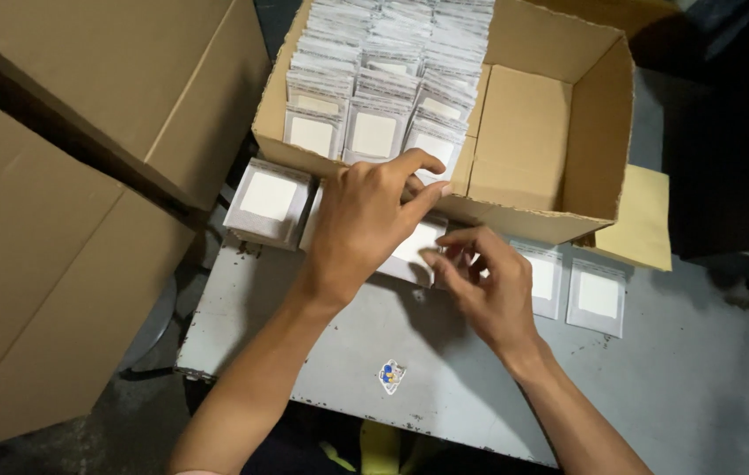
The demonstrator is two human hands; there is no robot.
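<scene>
Seen from the head camera, an open cardboard box (pixel 559 132) sits on a grey metal bench (pixel 656 378), packed with rows of small white-and-grey packets (pixel 374 132). Just in front of the box's near wall, the left hand (pixel 365 220) lies over a stack of packets (pixel 409 251), its fingers curled on the top. The right hand (pixel 489 281) pinches that stack's near edge. Another stack (pixel 269 202) lies left of the box's front; two single packets (pixel 599 295) lie below its right side.
</scene>
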